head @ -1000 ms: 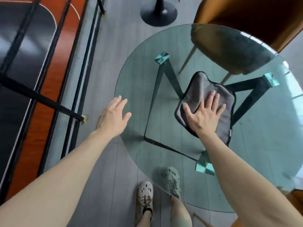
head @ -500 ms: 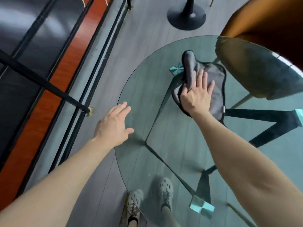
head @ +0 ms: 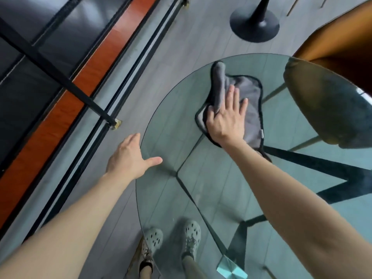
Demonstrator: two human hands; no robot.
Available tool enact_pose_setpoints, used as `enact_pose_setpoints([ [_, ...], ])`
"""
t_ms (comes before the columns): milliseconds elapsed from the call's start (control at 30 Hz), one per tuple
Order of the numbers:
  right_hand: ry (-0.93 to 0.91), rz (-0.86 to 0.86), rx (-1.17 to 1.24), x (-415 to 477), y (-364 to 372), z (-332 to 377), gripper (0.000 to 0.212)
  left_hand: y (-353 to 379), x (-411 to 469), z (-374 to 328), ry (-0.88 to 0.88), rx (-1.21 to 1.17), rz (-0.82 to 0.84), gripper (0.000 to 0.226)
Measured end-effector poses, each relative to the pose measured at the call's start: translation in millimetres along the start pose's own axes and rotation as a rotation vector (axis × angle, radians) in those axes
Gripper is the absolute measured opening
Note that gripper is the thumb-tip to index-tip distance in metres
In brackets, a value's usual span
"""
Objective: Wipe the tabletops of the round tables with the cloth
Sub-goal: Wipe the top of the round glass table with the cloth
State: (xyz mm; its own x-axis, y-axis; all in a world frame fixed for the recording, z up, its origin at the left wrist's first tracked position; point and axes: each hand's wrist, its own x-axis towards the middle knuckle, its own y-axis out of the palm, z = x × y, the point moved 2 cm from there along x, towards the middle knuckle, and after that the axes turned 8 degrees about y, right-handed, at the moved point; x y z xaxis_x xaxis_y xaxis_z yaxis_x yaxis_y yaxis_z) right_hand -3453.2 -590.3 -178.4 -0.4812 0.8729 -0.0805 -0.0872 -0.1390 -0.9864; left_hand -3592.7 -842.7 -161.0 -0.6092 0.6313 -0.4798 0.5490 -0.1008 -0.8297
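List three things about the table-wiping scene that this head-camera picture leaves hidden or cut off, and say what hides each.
1. The part of the grey cloth under the right hand: the flat palm covers it.
2. The right side of the glass tabletop: the picture's edge cuts it off.
3. The orange chair: its seat shows only murkily through the glass, and the frame cuts off the rest.

Both forearms are bare, no sleeves showing. Below the glass bench [head: 201, 188], pale perforated clogs [head: 192, 231] with dark ankle socks [head: 145, 265].

grey cloth [head: 250, 109] black-edged, green-tinted glass table [head: 201, 198]
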Motion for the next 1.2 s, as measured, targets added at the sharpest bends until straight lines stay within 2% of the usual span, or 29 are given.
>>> enact_pose_setpoints([
  [67, -0.466, 0.063, -0.049, -54, 16, 34, 0.076, 1, -4, -1, -0.022, -0.012, 0.0, 0.126],
  [133, -0.733, 0.098, -0.082, -60, 20, 46, 0.071, -1, -6, -2, -0.045, -0.018, -0.015, 0.124],
  [167, -0.73, 0.094, -0.087, -38, 19, 45, 0.071, -1, -7, -3, -0.054, -0.013, -0.011, 0.124],
  [200, -0.634, 0.076, -0.087, -9, 18, 44, 0.071, -1, -8, -4, -0.065, -0.004, -0.006, 0.124],
  [300, -0.142, 0.039, -0.036, 70, 5, 40, 0.075, 2, -11, -4, -0.087, -0.016, 0.0, 0.124],
  [333, -0.068, 0.017, -0.003, 75, 5, 47, 0.078, 2, -11, -2, -0.098, -0.025, -0.005, 0.125],
  [367, -0.079, 0.011, 0.009, 64, 6, 61, 0.08, 2, -11, 0, -0.108, -0.031, -0.013, 0.126],
  [400, -0.183, 0.014, 0.0, 42, 10, 76, 0.081, 1, -10, 2, -0.113, -0.036, -0.018, 0.128],
  [500, -0.736, 0.11, -0.053, -54, 29, 98, 0.076, 0, -10, 2, -0.119, -0.042, -0.042, 0.115],
  [567, -0.873, 0.125, -0.066, -59, 31, 95, 0.072, -1, -10, 1, -0.117, -0.039, -0.058, 0.111],
  [600, -0.836, 0.107, -0.063, -41, 30, 90, 0.073, -1, -10, 1, -0.117, -0.037, -0.057, 0.117],
  [733, -0.299, 0.024, -0.002, 55, 17, 46, 0.08, 1, -13, 0, -0.128, -0.049, -0.034, 0.127],
  [767, -0.233, 0.02, 0.023, 65, 13, 40, 0.081, 0, -14, -1, -0.128, -0.051, -0.033, 0.128],
  [833, -0.261, 0.023, 0.1, 60, 12, 47, 0.085, -1, -14, -2, -0.124, -0.059, -0.048, 0.129],
  [900, -0.403, 0.045, 0.137, 35, 13, 59, 0.087, -1, -14, -2, -0.117, -0.072, -0.071, 0.128],
  [1000, -0.577, 0.07, 0.023, -47, 23, 75, 0.074, 4, -16, 1, -0.108, -0.077, -0.117, 0.125],
  [1100, -0.657, 0.117, -0.021, -112, 28, 60, 0.075, 4, -17, 1, -0.085, -0.067, -0.138, 0.12],
  [1133, -0.641, 0.114, -0.029, -105, 26, 52, 0.075, 2, -17, 0, -0.079, -0.055, -0.141, 0.119],
  [1200, -0.453, 0.063, -0.032, -60, 20, 40, 0.076, -1, -18, -5, -0.033, 0.007, -0.169, 0.111],
])
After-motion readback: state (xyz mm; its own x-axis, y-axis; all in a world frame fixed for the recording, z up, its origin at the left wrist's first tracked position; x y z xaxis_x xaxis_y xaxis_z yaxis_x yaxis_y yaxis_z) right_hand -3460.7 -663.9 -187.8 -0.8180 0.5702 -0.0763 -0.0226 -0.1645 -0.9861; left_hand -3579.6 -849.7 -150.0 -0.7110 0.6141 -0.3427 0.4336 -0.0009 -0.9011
